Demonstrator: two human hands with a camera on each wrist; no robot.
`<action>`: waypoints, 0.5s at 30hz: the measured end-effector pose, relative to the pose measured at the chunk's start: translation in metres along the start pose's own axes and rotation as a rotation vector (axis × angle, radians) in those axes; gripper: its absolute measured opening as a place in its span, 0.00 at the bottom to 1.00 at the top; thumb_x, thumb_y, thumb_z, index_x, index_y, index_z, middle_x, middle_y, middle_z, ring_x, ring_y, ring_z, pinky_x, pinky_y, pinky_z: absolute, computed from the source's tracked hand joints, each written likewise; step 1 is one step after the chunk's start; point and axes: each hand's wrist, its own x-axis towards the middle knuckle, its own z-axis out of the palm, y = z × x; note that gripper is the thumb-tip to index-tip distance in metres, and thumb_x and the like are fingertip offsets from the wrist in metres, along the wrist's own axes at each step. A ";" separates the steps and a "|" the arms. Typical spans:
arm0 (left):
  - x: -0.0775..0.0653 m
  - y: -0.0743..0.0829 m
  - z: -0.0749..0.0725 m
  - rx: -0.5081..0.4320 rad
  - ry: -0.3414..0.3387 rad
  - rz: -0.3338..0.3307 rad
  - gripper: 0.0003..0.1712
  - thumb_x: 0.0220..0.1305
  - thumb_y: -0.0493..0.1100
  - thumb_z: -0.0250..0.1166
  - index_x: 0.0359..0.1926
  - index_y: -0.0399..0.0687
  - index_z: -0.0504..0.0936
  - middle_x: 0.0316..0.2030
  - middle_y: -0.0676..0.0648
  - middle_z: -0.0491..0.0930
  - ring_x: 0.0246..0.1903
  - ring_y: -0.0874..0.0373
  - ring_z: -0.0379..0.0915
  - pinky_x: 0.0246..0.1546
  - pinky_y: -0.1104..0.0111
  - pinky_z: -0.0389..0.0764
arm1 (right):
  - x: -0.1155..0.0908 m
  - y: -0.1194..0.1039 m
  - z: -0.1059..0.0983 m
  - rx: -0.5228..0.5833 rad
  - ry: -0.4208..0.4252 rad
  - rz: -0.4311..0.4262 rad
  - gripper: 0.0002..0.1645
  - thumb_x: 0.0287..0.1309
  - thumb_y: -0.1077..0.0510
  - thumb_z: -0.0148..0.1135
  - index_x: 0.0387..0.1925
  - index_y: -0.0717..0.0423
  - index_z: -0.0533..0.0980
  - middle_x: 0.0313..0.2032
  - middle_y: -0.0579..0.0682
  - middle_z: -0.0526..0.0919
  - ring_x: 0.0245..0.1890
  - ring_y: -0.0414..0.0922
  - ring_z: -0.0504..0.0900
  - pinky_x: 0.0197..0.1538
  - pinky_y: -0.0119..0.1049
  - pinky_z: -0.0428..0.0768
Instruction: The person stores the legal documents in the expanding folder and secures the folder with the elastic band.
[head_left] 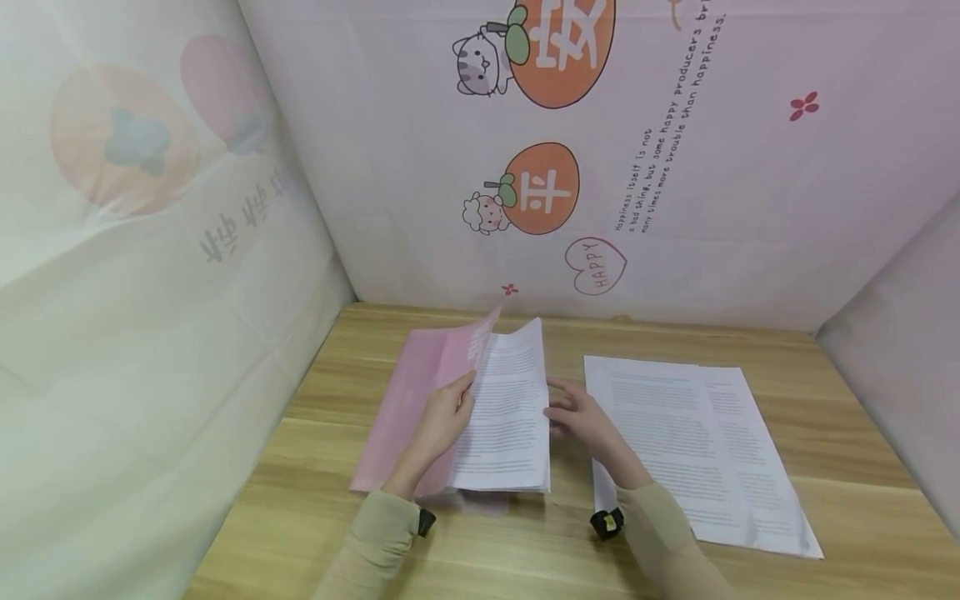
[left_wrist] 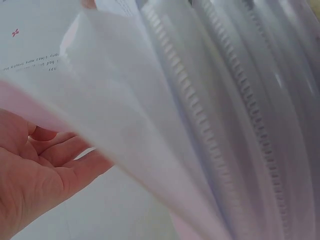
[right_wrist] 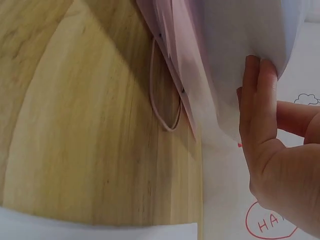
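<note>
Pink folder (head_left: 401,400) stands partly open on a wooden table (head_left: 300,500), its cover raised at a slant and printed pages (head_left: 510,425) showing inside, as a person in beige sleeves (head_left: 378,533) works with both hands. At the folder's cover, the left hand (head_left: 441,419) pinches the raised part between thumb and fingers. At the folder's right side, the right hand (head_left: 588,421) meets the edge of the pages, its fingers nearly straight and touching the back of a leaf. Clear pockets (left_wrist: 230,110) with ribbed seams fan out within the folder, partly blurred. From the folder's edge, a thin pink loop (right_wrist: 169,130) juts over the wood. To the right of the folder, overlapping loose sheets (head_left: 660,433) of print lie flat. Black devices (head_left: 606,523) show at both wrists, nearer the person than the folder. Behind the folder rises a pale cloth wall (head_left: 712,275) printed with orange fruit, cartoon animals and a heart marked "HAPPY."
</note>
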 end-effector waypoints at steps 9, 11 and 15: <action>0.001 -0.001 0.001 -0.009 0.003 0.000 0.26 0.68 0.34 0.48 0.65 0.29 0.71 0.11 0.56 0.57 0.10 0.69 0.44 0.14 0.80 0.54 | 0.001 0.000 0.002 0.015 -0.014 0.009 0.38 0.67 0.64 0.54 0.74 0.66 0.52 0.59 0.75 0.74 0.41 0.39 0.84 0.40 0.27 0.83; 0.002 -0.002 0.001 -0.011 0.005 -0.006 0.26 0.68 0.34 0.48 0.65 0.30 0.71 0.12 0.56 0.58 0.10 0.69 0.44 0.14 0.80 0.54 | 0.000 0.003 0.001 0.004 -0.024 0.013 0.38 0.67 0.63 0.53 0.73 0.69 0.52 0.61 0.75 0.73 0.42 0.40 0.85 0.41 0.27 0.83; 0.002 -0.002 0.001 -0.012 0.008 -0.013 0.26 0.68 0.34 0.48 0.65 0.30 0.72 0.12 0.56 0.58 0.10 0.69 0.44 0.14 0.80 0.54 | 0.003 0.011 0.000 -0.010 -0.047 0.021 0.36 0.68 0.61 0.53 0.71 0.74 0.55 0.60 0.73 0.75 0.41 0.41 0.86 0.41 0.29 0.84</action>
